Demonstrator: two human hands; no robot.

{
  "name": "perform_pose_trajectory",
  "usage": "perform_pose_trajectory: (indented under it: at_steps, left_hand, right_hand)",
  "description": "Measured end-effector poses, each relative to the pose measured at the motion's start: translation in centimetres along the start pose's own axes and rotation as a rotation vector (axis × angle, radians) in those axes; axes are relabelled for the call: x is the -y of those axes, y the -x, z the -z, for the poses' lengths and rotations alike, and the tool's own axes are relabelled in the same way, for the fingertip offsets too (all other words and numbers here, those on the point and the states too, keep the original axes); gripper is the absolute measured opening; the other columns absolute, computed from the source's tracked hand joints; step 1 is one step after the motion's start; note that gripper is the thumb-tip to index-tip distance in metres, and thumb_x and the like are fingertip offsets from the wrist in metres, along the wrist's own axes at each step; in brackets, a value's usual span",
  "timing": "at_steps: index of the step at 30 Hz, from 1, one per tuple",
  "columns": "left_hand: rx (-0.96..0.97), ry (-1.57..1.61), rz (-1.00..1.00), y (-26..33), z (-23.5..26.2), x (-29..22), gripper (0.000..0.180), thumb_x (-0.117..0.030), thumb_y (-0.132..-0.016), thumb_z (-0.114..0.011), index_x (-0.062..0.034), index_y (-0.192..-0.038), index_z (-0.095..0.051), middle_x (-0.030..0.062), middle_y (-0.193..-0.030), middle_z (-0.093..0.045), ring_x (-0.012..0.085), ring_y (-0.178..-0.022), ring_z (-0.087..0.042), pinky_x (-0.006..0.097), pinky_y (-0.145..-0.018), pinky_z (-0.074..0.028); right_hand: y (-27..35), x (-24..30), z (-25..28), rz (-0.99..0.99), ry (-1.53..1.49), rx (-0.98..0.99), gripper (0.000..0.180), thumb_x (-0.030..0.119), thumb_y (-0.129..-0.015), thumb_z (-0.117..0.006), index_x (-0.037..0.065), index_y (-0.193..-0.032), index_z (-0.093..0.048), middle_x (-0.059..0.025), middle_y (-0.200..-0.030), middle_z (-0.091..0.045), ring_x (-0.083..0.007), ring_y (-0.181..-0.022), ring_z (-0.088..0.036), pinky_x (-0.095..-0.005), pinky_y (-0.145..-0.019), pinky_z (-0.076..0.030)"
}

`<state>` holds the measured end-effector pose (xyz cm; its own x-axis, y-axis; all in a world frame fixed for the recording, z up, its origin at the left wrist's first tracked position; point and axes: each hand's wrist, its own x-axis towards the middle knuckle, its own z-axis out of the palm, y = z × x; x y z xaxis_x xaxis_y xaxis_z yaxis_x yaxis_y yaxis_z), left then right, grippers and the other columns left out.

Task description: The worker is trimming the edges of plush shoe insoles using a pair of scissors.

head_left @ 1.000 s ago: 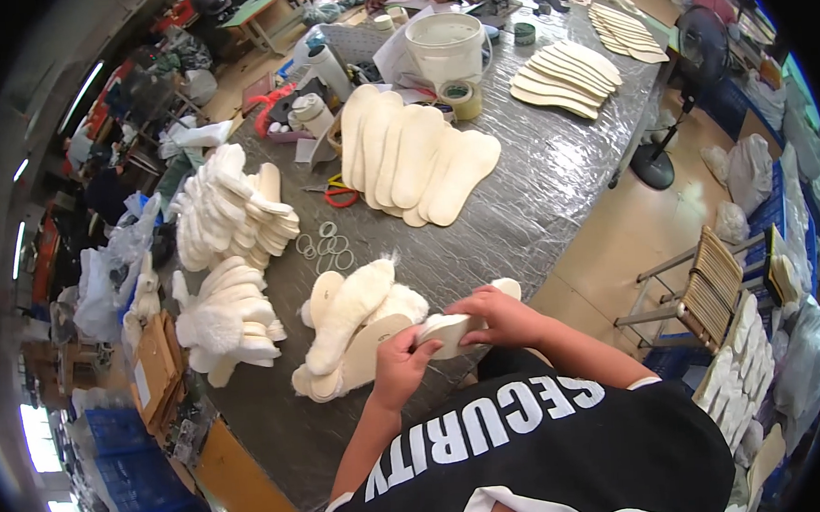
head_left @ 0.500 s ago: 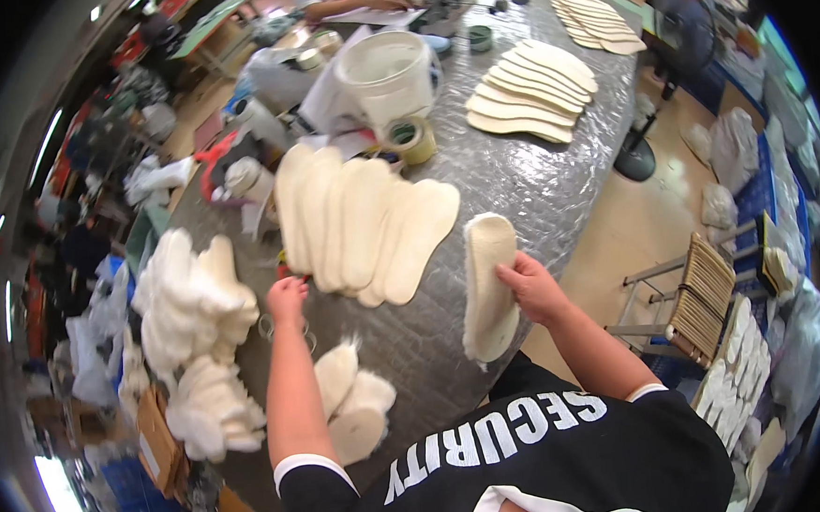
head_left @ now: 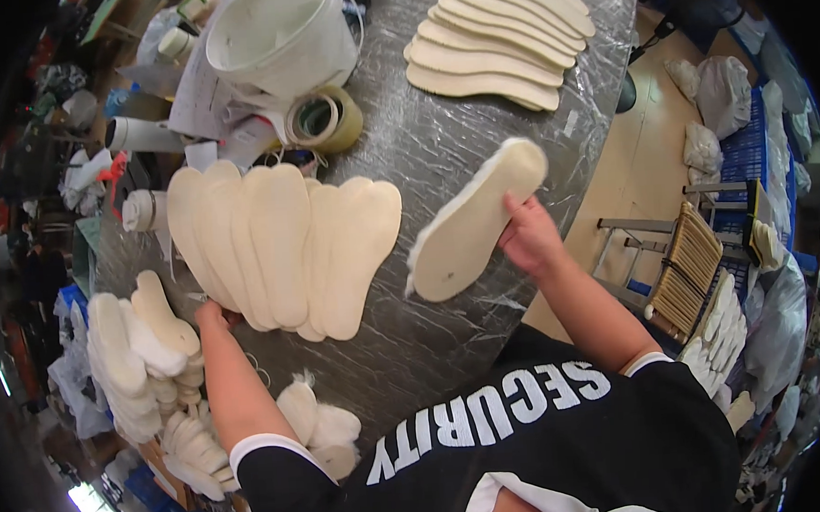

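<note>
Holding a fleece-edged insole (head_left: 473, 219) by one edge in the closed right hand (head_left: 529, 239), raised just above the worktop (head_left: 440, 132); resting the left hand (head_left: 213, 315), fingers curled, on the near end of a fanned row of flat insoles (head_left: 283, 250). Risking, in judgement, a slip from the edge-only pinch, or a nudge disturbing the fan toward the tape roll (head_left: 325, 120) and white bucket (head_left: 274, 34).
</note>
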<state>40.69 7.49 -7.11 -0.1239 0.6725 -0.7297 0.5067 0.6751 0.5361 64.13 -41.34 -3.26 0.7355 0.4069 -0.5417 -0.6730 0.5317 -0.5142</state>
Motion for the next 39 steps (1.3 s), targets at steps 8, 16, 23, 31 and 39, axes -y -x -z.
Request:
perform_pose_trajectory:
  at_steps: [8,16,23,31,39]
  left_hand:
    - [-0.044,0.193,-0.108,-0.9,8.0,2.9,0.01,-0.018,-0.088,-0.051,-0.0082,-0.091,-0.051,0.0065,-0.079,-0.053,0.0198,-0.066,-0.054,0.035,-0.058,-0.046]
    - [0.213,0.566,-0.635,15.7,4.7,9.3,0.013,-0.012,-0.083,-0.058,-0.0063,-0.076,-0.048,0.0034,-0.055,-0.047,0.0127,-0.048,-0.046,0.024,-0.045,-0.037]
    - [0.645,0.065,-0.748,26.7,1.8,21.3,0.021,-0.005,-0.083,-0.057,-0.0012,-0.101,-0.047,0.0031,-0.078,-0.055,0.0095,-0.068,-0.054,0.024,-0.06,-0.048]
    - [0.711,0.105,-0.857,33.7,4.5,20.4,0.033,-0.005,-0.071,-0.071,0.0002,-0.095,-0.048,0.0062,-0.081,-0.06,0.0096,-0.072,-0.056,0.023,-0.066,-0.047]
    - [0.7,-0.021,-0.875,35.9,9.3,22.3,0.034,-0.006,-0.068,-0.072,-0.0007,-0.093,-0.048,0.0037,-0.075,-0.058,0.0086,-0.068,-0.054,0.022,-0.064,-0.046]
  right_hand:
    - [5.3,6.6,3.6,-0.438,1.564,-0.232,0.021,0.025,-0.084,-0.059,0.005,-0.083,-0.059,-0.0082,-0.088,-0.062,-0.0212,-0.077,-0.061,-0.0365,-0.062,-0.05]
    - [-0.9,0.9,-2.7,0.668,2.187,0.456,0.041,0.026,-0.06,-0.075,0.006,-0.091,-0.058,-0.0109,-0.1,-0.056,-0.028,-0.107,-0.043,-0.0381,-0.081,-0.041]
    - [5.4,-0.2,-5.3,0.121,1.96,0.691,0.036,0.015,-0.063,-0.074,0.004,-0.089,-0.052,-0.0099,-0.08,-0.059,-0.0235,-0.075,-0.057,-0.0313,-0.069,-0.045]
    - [15.9,-3.8,-7.6,-0.137,1.453,0.988,0.036,0.008,-0.068,-0.071,0.005,-0.101,-0.055,-0.0086,-0.082,-0.064,-0.0151,-0.074,-0.06,-0.0289,-0.068,-0.046]
    - [22.3,-4.9,-8.3,-0.101,1.537,1.211,0.043,0.019,-0.07,-0.072,0.001,-0.104,-0.054,-0.0155,-0.086,-0.062,-0.0232,-0.077,-0.06,-0.0322,-0.069,-0.046]
